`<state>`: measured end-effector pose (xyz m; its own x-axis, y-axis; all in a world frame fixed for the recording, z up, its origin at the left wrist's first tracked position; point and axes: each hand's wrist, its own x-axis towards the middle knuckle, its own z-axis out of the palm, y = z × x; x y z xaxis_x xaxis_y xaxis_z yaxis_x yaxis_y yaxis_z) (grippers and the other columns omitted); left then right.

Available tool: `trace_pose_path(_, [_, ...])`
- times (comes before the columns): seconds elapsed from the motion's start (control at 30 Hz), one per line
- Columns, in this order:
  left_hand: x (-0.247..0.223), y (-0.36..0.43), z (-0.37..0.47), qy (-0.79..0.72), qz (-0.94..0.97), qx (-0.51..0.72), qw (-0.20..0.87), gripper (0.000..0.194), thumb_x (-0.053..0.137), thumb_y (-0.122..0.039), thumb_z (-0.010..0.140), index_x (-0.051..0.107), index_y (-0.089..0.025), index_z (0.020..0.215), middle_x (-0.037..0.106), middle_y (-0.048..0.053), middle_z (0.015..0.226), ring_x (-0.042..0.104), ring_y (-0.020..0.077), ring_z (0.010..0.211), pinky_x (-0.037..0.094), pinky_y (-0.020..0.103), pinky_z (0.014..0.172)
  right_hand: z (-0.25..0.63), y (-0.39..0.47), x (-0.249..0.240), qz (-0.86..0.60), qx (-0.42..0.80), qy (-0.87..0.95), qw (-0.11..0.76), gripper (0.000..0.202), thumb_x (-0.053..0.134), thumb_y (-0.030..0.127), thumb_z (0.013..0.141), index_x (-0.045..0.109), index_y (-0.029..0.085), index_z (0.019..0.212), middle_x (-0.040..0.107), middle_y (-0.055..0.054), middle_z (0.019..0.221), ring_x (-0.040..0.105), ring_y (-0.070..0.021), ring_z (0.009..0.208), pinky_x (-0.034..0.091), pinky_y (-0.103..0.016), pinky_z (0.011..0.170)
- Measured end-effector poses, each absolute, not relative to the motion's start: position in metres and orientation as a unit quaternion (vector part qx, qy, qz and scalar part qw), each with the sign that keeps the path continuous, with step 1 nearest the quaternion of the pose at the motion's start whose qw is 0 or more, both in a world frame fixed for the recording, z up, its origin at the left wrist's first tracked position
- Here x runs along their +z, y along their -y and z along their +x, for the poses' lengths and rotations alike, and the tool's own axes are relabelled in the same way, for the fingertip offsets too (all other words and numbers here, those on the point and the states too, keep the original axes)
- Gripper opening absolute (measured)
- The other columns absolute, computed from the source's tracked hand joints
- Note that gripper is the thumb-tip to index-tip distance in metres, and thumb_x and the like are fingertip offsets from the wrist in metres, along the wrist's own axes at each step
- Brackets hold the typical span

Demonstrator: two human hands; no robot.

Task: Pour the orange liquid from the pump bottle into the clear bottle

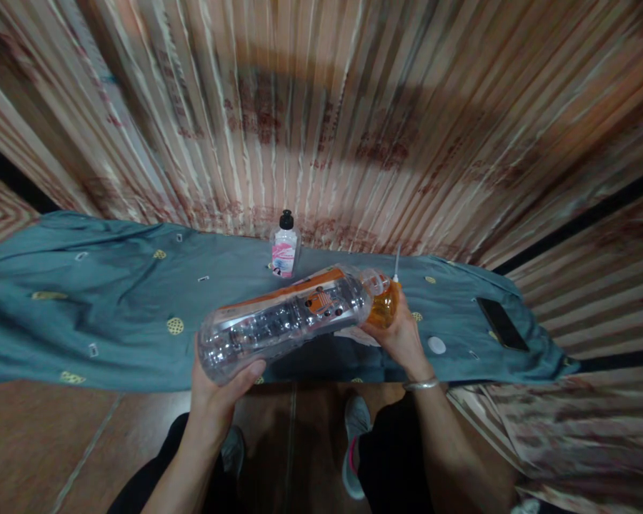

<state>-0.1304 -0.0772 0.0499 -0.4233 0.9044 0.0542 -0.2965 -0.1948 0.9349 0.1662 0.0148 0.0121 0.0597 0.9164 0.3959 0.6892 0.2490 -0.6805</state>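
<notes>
- My left hand clasps the large bottle by its base; my right hand wraps the amber bottle at the large one's mouth.
- Teal cloth — near edge beside my left hand, wide stretch leftward.
- Phone to my right; black-capped bottle beyond.

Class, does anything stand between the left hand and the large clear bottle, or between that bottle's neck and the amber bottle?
Nothing visible does. The left hand holds the large clear bottle by its base end; in view, its neck overlaps the amber bottle in the right hand, with nothing else seen between.
</notes>
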Motion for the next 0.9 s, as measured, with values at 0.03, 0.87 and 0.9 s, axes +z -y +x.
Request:
trace_pose_path(0.03, [0.0509,0.077,-0.1297,-0.468,0.328,0.7,0.428,0.069,0.096,-0.031,0.06,0.063,-0.021,0.12,0.072,0.003,0.107,0.068,0.0239,0.102,0.054,0.034,0.092,0.1658,-0.0145,0.0133,-0.598,0.138,0.67,0.417,0.105,0.089,0.056,0.069,0.043,0.014,0.154,0.063,-0.022,0.148,0.065,-0.0384,0.133,0.051,-0.057,0.114])
trace_pose_path(0.87, [0.0536,0.0782,-0.133,-0.515,0.335,0.682,0.397,0.08,0.095,-0.039,0.056,0.063,-0.022,0.127,0.072,0.007,0.111,0.07,0.0307,0.098,0.056,0.046,0.094,0.1628,-0.0151,0.0171,-0.592,0.143,0.675,0.416,0.097,0.089,0.047,0.07,0.045,0.017,0.151,0.066,-0.018,0.143,0.068,-0.0359,0.127,0.054,-0.054,0.111])
trace_pose_path(0.9, [0.0535,0.0783,-0.133,-0.513,0.34,0.682,0.395,0.079,0.095,-0.039,0.056,0.063,-0.022,0.127,0.072,0.007,0.112,0.07,0.0315,0.099,0.056,0.047,0.095,0.1625,-0.0155,0.0173,-0.589,0.145,0.677,0.416,0.096,0.088,0.046,0.07,0.045,0.017,0.151,0.066,-0.018,0.143,0.068,-0.036,0.127,0.054,-0.054,0.111])
